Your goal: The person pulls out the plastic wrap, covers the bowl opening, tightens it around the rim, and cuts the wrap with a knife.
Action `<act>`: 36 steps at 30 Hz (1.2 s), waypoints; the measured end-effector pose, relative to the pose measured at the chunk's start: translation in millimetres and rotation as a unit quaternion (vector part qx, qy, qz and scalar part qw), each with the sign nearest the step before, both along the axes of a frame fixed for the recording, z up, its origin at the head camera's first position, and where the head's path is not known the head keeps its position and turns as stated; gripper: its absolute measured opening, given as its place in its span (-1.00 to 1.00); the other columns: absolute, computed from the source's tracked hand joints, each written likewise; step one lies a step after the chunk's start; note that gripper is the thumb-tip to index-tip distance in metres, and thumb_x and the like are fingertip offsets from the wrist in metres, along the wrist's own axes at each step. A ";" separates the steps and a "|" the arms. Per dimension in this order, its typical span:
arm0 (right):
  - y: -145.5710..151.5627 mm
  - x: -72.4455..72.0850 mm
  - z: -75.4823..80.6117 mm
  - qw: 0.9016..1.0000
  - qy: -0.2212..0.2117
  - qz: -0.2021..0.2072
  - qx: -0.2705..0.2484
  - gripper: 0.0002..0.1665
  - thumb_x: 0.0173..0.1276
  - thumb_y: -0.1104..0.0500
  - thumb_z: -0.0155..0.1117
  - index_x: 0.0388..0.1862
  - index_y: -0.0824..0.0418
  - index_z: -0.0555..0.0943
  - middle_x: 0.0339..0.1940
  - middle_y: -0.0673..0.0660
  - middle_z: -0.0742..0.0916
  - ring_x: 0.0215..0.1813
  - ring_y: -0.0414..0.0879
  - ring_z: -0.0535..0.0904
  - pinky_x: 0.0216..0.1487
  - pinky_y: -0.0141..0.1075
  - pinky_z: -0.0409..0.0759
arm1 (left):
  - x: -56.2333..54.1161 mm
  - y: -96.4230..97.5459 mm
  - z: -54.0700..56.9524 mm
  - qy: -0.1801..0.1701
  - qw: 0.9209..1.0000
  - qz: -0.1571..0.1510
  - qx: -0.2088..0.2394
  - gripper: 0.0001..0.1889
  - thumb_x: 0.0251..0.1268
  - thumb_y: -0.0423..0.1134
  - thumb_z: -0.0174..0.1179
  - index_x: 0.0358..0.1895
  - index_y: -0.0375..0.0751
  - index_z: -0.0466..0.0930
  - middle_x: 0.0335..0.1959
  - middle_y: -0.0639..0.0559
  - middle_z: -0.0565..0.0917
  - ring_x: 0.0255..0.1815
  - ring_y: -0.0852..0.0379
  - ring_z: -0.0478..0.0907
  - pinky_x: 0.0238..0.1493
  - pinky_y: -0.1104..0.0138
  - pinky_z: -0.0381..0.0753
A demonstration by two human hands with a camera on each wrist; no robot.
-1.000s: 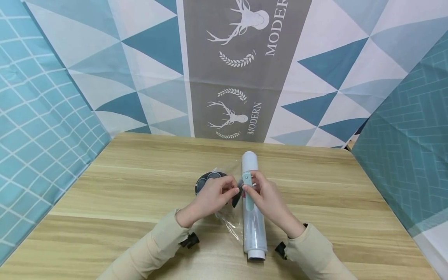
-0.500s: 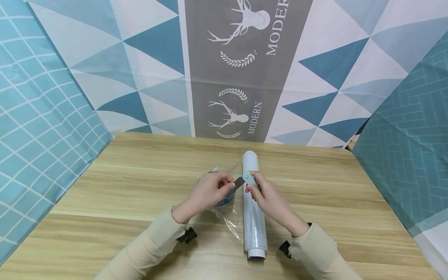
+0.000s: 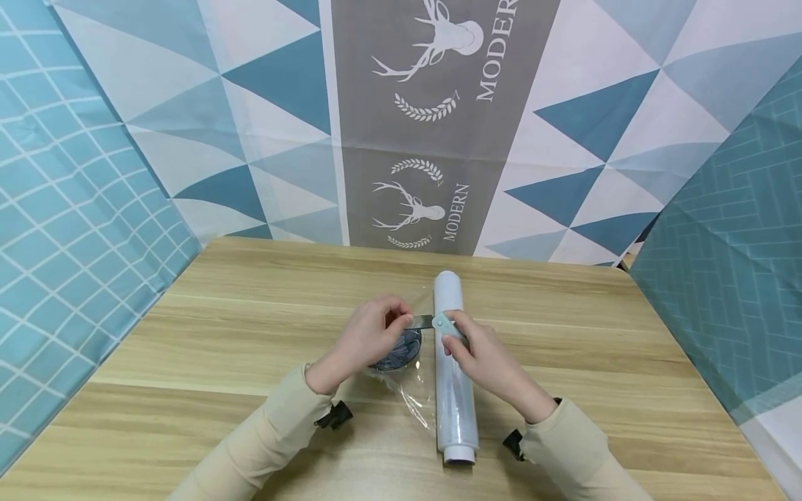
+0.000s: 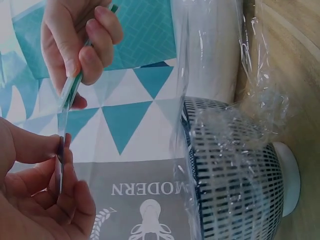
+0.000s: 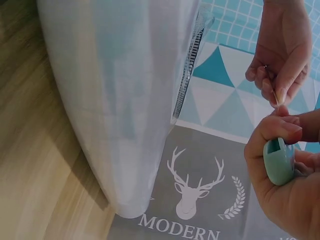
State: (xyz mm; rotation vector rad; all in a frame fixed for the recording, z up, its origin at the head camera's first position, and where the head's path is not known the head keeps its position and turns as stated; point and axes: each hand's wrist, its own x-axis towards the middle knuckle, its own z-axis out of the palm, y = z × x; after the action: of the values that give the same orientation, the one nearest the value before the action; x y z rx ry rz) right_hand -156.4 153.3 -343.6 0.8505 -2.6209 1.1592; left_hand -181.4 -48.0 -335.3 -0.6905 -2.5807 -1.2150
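Note:
Above the table is a folding knife (image 3: pixel 443 323) with a mint-green handle and a narrow metal blade. My left hand (image 3: pixel 366 339) pinches the blade (image 3: pixel 422 321) between thumb and fingers. My right hand (image 3: pixel 491 362) grips the handle, whose slotted green end shows in the right wrist view. The blade stands swung out from the handle. Below my left hand sits a blue-and-white patterned bowl (image 4: pixel 230 175), partly hidden by that hand in the head view. Clear cling film (image 3: pixel 410 400) lies over the bowl and runs to the cling film roll (image 3: pixel 456 403) beneath my right hand.
The wooden table (image 3: pixel 250 334) carries the bowl and the roll near its middle. A patterned cloth (image 3: pixel 426 125) hangs behind the table's far edge. Tiled-pattern sheets stand at the left and right sides.
The knife blade has swung out from its handle, pulled by my left hand. The handle has turned in my right hand. My left hand has shifted slightly left, and more of the bowl's inside shows.

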 end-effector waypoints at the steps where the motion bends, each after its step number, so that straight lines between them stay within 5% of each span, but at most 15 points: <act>1: 0.3 -0.3 -0.5 1.000 -0.002 0.002 0.001 -0.76 0.28 0.34 0.08 -0.07 0.22 0.44 -0.56 -0.08 0.54 -0.57 -0.34 0.33 -0.58 -0.43 0.38 | 0.0 0.0 0.3 0.002 1.000 0.002 -0.001 -0.97 0.12 -0.36 0.18 -0.41 -0.21 0.60 -0.57 0.13 0.46 -0.58 0.25 0.30 -0.56 0.43 0.30; 9: 0.1 0.0 1.7 1.000 -0.011 0.006 0.028 -0.81 0.28 0.30 0.11 -0.11 0.22 0.48 -0.57 -0.05 0.52 -0.58 -0.28 0.36 -0.58 -0.44 0.40 | -1.1 0.9 1.5 0.037 0.999 0.007 -0.020 -0.94 0.14 -0.39 0.17 -0.45 -0.19 0.58 -0.50 0.11 0.46 -0.50 0.23 0.33 -0.47 0.41 0.36; 20: 0.2 -1.0 5.3 0.996 -0.025 0.018 0.079 -0.77 0.30 0.27 0.08 -0.06 0.21 0.48 -0.61 -0.06 0.47 -0.65 -0.34 0.29 -0.64 -0.44 0.36 | -2.7 2.3 0.3 0.130 0.990 -0.011 -0.049 -0.93 0.12 -0.43 0.17 -0.46 -0.22 0.57 -0.50 0.09 0.45 -0.40 0.15 0.33 -0.31 0.32 0.36; 36: 4.1 -2.9 7.0 0.992 -0.044 0.029 0.115 -0.75 0.33 0.26 0.04 -0.02 0.22 0.45 -0.53 -0.02 0.52 -0.65 -0.34 0.28 -0.63 -0.46 0.35 | -6.2 6.5 -3.1 0.156 0.986 -0.012 -0.059 -0.94 0.10 -0.41 0.19 -0.46 -0.20 0.59 -0.49 0.09 0.47 -0.39 0.12 0.35 -0.22 0.28 0.35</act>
State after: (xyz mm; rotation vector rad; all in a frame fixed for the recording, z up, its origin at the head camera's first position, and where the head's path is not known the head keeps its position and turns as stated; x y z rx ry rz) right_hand -159.4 157.4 -336.6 0.9419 -2.8609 0.9406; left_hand -187.6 -41.5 -338.4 -0.8620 -2.4002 -0.8842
